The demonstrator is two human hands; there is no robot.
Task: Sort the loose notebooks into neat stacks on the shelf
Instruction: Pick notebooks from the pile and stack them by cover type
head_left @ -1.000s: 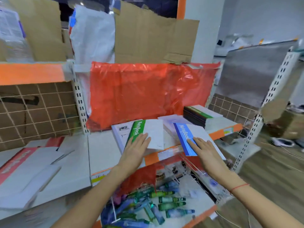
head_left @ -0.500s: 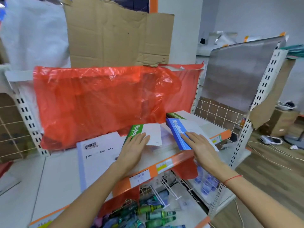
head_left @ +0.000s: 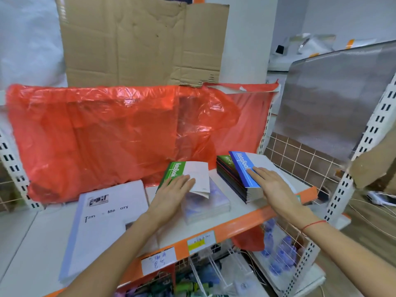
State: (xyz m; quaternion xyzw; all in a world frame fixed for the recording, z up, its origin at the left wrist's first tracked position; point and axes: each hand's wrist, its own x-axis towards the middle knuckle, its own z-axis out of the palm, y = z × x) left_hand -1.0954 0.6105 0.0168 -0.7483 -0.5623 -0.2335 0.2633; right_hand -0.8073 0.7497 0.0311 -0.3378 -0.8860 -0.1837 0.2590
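We cannot see the near part of the green-spined notebook (head_left: 186, 173): our left hand (head_left: 171, 195) lies flat over it, so its lower edge stays covered. Our right hand (head_left: 270, 182) hides the near right of the blue-spined notebook (head_left: 244, 168), and that notebook covers all but a far corner of the stack (head_left: 232, 181) beneath. The plastic-wrapped pack (head_left: 211, 205) under the green one is too blurred for us to make out its print. The shelf's price labels (head_left: 200, 241) carry writing we cannot read. The white album (head_left: 102, 224) is partly crossed by our left forearm. The bottles (head_left: 192, 284) below run off the bottom edge.
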